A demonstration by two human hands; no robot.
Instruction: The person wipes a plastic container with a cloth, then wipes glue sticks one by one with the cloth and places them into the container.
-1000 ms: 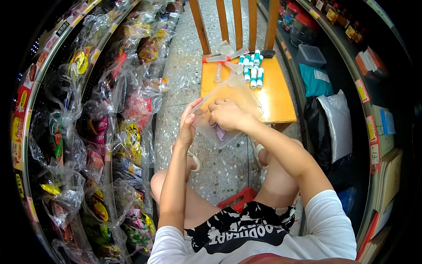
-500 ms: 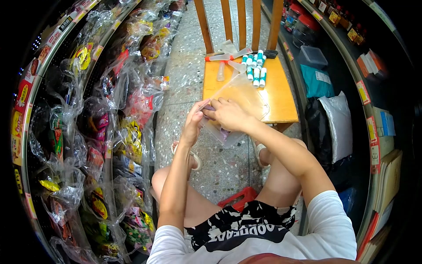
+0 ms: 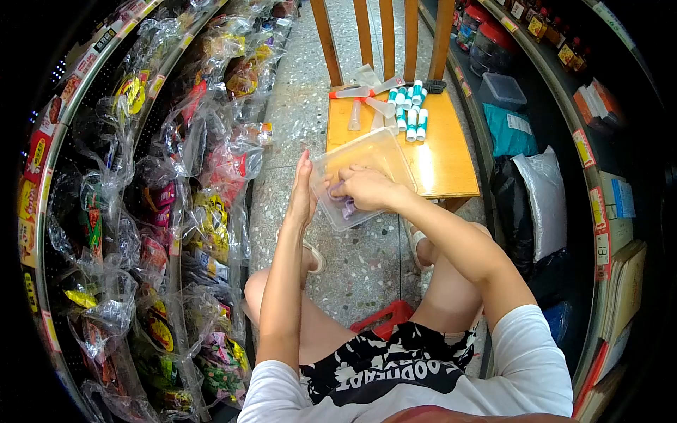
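A clear plastic container is tilted over the front left edge of the yellow wooden chair seat. My left hand lies flat against its left side, fingers stretched upward. Inside it, my right hand presses a crumpled purple cloth against the container's wall, with its fingers bent round the cloth. On the seat behind lie several white and teal tubes and several translucent bottles with red caps. A black brush-like item lies beside the tubes.
Shelves of plastic-wrapped packets run along the left. On the right, shelves hold a teal bag, a white parcel, a clear box and jars. A red plastic object is on the floor between the knees.
The container has turned so its open inside faces up more. My left hand has straightened along its side, and my right hand has moved from the left rim down into it with the cloth.
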